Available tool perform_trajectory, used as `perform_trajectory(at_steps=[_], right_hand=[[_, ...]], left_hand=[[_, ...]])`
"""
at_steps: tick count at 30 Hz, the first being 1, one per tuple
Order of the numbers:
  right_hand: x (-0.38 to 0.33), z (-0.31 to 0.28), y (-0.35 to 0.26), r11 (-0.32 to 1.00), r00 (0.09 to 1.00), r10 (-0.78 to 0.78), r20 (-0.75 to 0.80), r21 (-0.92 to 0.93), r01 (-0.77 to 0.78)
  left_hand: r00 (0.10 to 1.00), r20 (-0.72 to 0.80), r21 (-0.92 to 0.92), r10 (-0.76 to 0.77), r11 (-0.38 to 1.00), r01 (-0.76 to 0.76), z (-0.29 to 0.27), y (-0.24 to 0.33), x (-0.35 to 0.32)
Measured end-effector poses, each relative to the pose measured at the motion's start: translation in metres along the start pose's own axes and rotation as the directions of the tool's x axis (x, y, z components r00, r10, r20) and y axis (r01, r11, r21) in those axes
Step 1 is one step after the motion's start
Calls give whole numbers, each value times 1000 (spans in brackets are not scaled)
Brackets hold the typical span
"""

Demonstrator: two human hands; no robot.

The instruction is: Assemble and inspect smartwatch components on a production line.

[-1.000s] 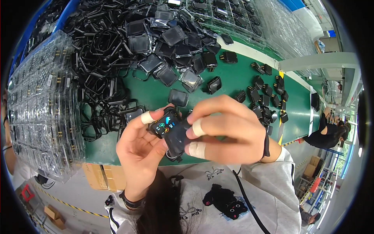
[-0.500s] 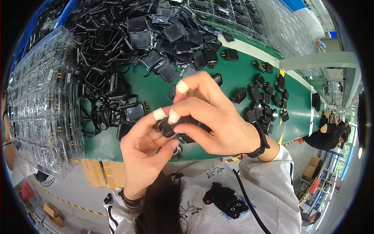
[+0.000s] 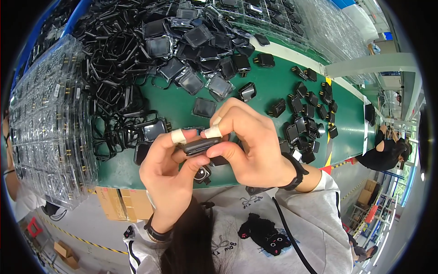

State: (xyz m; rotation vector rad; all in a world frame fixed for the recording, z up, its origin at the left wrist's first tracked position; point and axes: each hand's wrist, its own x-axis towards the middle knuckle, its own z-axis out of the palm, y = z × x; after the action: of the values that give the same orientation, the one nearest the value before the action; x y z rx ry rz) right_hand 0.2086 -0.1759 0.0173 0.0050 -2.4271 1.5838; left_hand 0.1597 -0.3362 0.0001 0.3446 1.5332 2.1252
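Hands (image 3: pixel 214 155) lower, part (image 3: pixel 200 146) edge-on

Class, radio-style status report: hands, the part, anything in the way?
Left hand and right hand both pinching small dark module above green table. Black frames heaped beyond. Nothing blocking.

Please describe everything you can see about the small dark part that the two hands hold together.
The small dark part is a flat, rounded-rectangular piece that looks like black plastic, seen edge-on and lying roughly level above the green table. The left hand pinches its left end, and the right hand grips its right end between thumb and taped finger. Its faces are hidden.
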Motion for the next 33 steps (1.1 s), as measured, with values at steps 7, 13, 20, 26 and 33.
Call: perform_trajectory(at_steps=[7,13,20,26,33], right_hand=[[-9,12,-3,997,995,-74,-72,-19,73],[-10,11,-5,974,998,-53,-39,217,60],[-27,11,8,893,996,58,-72,449,-20],[-26,6,8,882,987,159,-17,451,-134],[-32,6,-12,967,996,-75,-53,-247,59]], left_hand=[[983,-24,128,183,976,-178,-7,-9,-4],[966,-4,107,260,960,-258,-11,-14,-8],[993,-6,-69,122,990,-122,13,-2,-6],[995,-96,118,29,993,-18,16,3,-7],[874,87,657,478,632,-411,21,-17,-10]])
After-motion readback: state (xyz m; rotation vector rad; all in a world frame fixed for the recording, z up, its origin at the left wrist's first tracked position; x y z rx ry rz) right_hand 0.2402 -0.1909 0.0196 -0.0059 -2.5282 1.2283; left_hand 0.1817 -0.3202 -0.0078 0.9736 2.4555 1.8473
